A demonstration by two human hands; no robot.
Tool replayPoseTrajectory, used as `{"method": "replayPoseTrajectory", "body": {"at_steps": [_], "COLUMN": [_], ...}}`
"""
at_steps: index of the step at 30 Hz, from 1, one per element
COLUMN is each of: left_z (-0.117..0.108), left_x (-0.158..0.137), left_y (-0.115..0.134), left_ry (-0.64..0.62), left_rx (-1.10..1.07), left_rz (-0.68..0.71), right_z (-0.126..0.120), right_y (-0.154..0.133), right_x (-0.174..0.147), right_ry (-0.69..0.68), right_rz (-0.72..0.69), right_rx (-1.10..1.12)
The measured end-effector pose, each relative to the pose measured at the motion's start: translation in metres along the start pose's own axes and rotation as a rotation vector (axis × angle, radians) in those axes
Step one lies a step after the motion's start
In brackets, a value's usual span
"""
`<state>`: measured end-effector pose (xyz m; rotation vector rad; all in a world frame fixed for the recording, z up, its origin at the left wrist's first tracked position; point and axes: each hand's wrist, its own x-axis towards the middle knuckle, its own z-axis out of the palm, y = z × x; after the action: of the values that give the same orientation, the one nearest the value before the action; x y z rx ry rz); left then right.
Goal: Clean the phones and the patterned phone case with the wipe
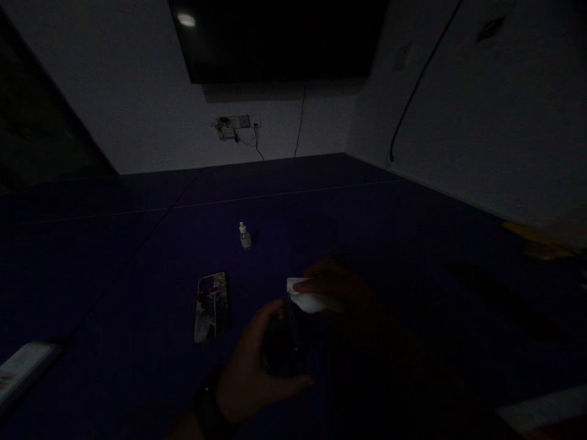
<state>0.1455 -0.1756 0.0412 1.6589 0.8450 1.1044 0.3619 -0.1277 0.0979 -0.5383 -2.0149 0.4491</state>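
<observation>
The room is dim. My left hand (pixel 250 366), with a dark band at the wrist, is closed around the edges of a dark smartphone (pixel 293 324), tilted so that one long side edge catches some light. Much of the phone is lost in shadow. In my right hand (pixel 337 284) a folded white cloth (pixel 312 299) is pinched, held at the phone's upper end. Left of the hands a patterned phone case (pixel 211 308) with a camera cutout lies flat. Beyond it a small bottle with a white dropper cap (pixel 245 237) stands upright.
Everything rests on a dark blue surface (pixel 151 263) with seam lines. A white box (pixel 27 366) sits at the lower left. Yellow material (pixel 536 238) lies at the right edge. A screen (pixel 284 43) and sockets with cables (pixel 236 125) are on the far wall.
</observation>
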Motion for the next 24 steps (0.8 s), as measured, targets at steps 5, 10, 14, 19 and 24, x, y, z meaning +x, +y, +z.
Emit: {"method": "replayPoseTrajectory", "body": {"at_steps": [5,10,14,19,24], "left_z": [0.004,0.003,0.001,0.001,0.002], "left_x": [0.005,0.009,0.01,0.011,0.008], "left_y": [0.003,-0.002,-0.004,-0.007,-0.012], "left_ry": [-0.065,-0.086,-0.077,-0.076,-0.068], "left_rx": [-0.003,0.017,0.051,0.039,0.038], "left_rz": [-0.015,-0.004,0.032,0.034,0.008], "right_z": [0.006,0.01,0.01,0.005,-0.004], "right_y": [-0.004,0.001,0.004,0.004,-0.001], "right_x": [-0.002,-0.004,-0.006,-0.008,-0.013], "right_ry": [0.046,-0.023,-0.15,-0.213,-0.279], "right_rz": [0.058,0.09,0.08,-0.02,-0.118], "right_rx": [0.001,0.002,0.006,-0.031,-0.004]}}
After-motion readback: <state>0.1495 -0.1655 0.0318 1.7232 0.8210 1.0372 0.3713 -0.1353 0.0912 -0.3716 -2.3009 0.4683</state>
